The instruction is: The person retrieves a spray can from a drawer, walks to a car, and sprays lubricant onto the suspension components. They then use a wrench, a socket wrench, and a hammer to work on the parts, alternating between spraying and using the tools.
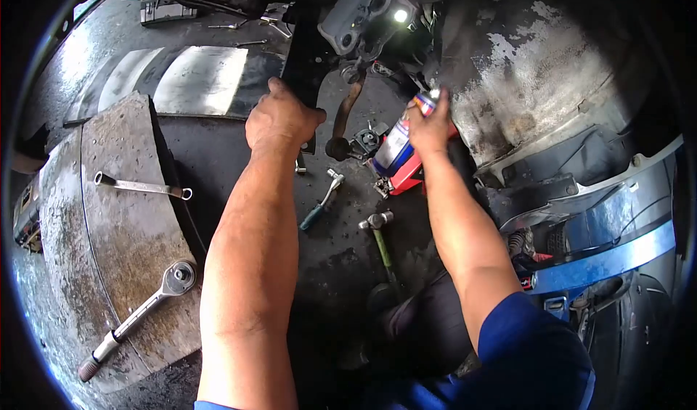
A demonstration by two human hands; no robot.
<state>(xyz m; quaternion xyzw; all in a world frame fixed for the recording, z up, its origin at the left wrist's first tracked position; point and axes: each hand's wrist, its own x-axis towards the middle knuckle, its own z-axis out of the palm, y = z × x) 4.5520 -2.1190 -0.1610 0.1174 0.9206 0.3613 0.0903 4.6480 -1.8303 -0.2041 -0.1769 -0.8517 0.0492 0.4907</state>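
Blue sleeve [537, 352] nearest. Right hand [433, 123]: grip closed round spray can [396, 147], long axis tilted, nozzle end up, below the hub [363, 14]. Left hand [282, 120]: grip clamped on black bar [303, 54], left of can.

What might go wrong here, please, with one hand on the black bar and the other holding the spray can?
Spray from the spray can in the right hand could blow back. The left hand gripping the black bar might slip or get pinched if it shifts. The hammer and ratchet lying loose on the floor could be knelt on.
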